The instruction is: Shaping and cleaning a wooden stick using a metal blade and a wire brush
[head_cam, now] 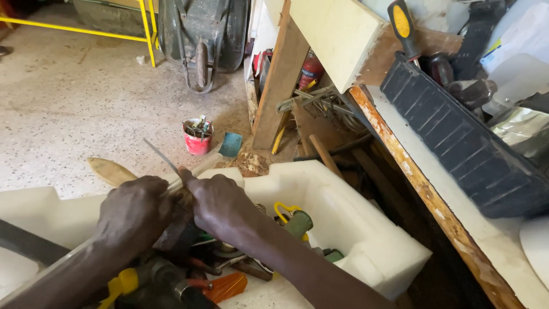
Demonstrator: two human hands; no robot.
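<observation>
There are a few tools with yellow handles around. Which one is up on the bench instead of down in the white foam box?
The screwdriver with the black and yellow grip, standing at the top right behind the dark tray. The other yellow-handled tools lie low in the foam box.

A single head-worn camera looks steeply down and forward from above the person's own arms, close over the spot where the left hand (134, 212) and right hand (220, 203) meet in a shared grip. That grip sits low and left of centre. Just below and to its right lies the white foam box (366, 234) of tools; beyond it the speckled floor (68, 109) runs to the top edge; far right of it, the workbench edge (423, 183) crosses diagonally.
</observation>
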